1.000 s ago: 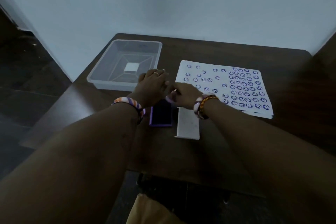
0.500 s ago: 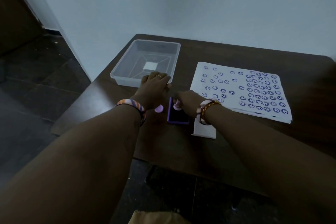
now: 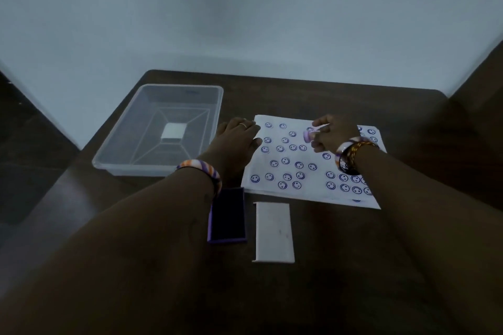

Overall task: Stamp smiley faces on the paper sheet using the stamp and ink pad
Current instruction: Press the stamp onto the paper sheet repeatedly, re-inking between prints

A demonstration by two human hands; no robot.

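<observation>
dim room, pale wall behind a dark wooden table [image 3: 313,95], only the head view to go on. paper sheet [image 3: 315,190] lies at about 1 o'clock from the table centre, already crowded with blue smiley prints, denser toward 3 o'clock, looser on its 9 o'clock half. right hand [image 3: 330,134] is over the sheet's far part near 12 o'clock, fingers pinched on a small pale purple stamp [image 3: 307,135]; whether the stamp face touches the paper cannot be told, it looks tilted sideways. left hand [image 3: 235,141] lies flat with fingers loose, holding nothing, fingertips on the sheet's 9 o'clock edge, seemingly pinning it. ink pad [image 3: 228,216] sits open at about 7 o'clock of the sheet, partly under the left forearm, with its white lid [image 3: 273,231] just beside it at 3 o'clock. clear plastic bin [image 3: 160,128] stands at 10 o'clock, well apart from the stamping. risks as i judge them: a tilted stamp would give a half or smeared face; little free space remains nearby, so a new print could overlap an old one; if the left hand eases off, the sheet may slide under the press; the right wrist and bangles [image 3: 351,156] hang above prints that may be wet and could smudge them; the left forearm passing over the open pad could pick up ink.
</observation>
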